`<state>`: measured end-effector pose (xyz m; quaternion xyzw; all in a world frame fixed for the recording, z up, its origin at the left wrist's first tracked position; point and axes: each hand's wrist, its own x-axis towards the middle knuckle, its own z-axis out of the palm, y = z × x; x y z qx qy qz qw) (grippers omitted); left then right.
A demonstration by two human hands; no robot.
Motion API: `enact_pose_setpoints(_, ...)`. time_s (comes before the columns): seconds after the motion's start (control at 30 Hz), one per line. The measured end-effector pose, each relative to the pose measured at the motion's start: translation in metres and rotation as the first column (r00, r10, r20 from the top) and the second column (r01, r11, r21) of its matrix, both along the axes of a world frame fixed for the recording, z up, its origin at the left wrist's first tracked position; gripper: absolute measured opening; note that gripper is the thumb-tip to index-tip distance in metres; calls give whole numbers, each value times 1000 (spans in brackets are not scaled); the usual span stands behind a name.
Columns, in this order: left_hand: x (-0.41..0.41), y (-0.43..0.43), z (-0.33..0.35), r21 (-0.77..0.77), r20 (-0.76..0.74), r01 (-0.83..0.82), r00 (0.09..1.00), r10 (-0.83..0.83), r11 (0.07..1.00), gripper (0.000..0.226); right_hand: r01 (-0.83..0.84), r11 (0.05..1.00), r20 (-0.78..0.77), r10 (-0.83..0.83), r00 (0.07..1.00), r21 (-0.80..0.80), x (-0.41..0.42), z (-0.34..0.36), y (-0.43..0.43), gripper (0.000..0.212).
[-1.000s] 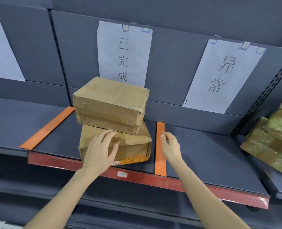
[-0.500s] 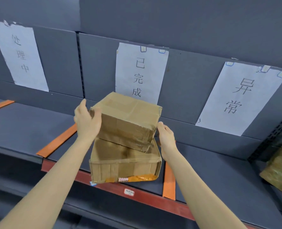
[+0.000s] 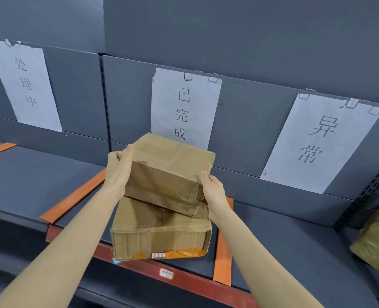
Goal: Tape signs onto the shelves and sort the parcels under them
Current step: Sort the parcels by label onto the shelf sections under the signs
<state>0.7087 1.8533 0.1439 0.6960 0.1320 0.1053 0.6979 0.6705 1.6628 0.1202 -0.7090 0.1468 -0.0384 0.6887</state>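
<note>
Two brown cardboard parcels are stacked on the dark grey shelf (image 3: 284, 245), under the middle sign. The upper parcel (image 3: 168, 172) lies tilted on the lower parcel (image 3: 159, 232). My left hand (image 3: 117, 167) grips the upper parcel's left end, thumb on its top. My right hand (image 3: 214, 192) grips its right front corner. Three white paper signs are taped to the back panel: the left sign (image 3: 26, 85), the middle sign (image 3: 184, 107) behind the parcels, and the right sign (image 3: 321, 141).
Orange divider strips (image 3: 73, 196) (image 3: 223, 258) mark the shelf bay on either side of the stack. A red price rail (image 3: 173, 278) runs along the front edge. A parcel wrapped in greenish tape (image 3: 377, 238) sits on the neighbouring shelf at far right.
Both hands went from the lower parcel and the shelf up to the upper parcel's two ends and now grip it. The view has shifted left, so the left sign shows.
</note>
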Motion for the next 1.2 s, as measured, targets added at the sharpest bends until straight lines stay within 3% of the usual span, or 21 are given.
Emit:
enact_pose_setpoints(0.27, -2, -26, 3, -13, 127, -56, 990, 57, 998, 28, 113, 988, -16, -112, 994, 101, -8, 9, -20, 29)
enact_pose_setpoints(0.4, -6, -37, 4, -23, 205, -111, 972, 113, 994, 23, 168, 983, 20, -170, 985, 71, -9, 11, -28, 34)
enact_pose_setpoints(0.63, -15, -57, 2, -16, 255, -92, 962, 93, 996, 29, 199, 978, 49, -202, 978, 56, -14, 11, -50, 14)
enact_pose_setpoints(0.8, -28, -63, 2, -30, 311, -82, 946, 87, 996, 28, 218, 975, 98, -221, 970, 42, -12, 20, -65, 30)
enact_pose_setpoints(0.93, -36, -59, 3, -46, 252, -51, 966, 61, 998, 32, 222, 975, 253, -208, 945, -28, -18, 32, -70, 16)
enact_pose_setpoints(1.03, -37, -49, 9, -113, 106, 61, 993, -50, 992, 35, 218, 963, 398, -141, 906, -156, -25, 38, -72, 11)
enact_pose_setpoints(1.1, -38, -40, 20, -272, -3, 139, 989, -145, 952, 40, 187, 961, 475, -68, 877, -206, -28, 41, -75, 15)
enact_pose_setpoints(1.2, -37, -24, 32, -503, -88, 172, 965, -249, 847, 68, 126, 955, 529, 38, 848, -269, -25, 38, -82, 20)
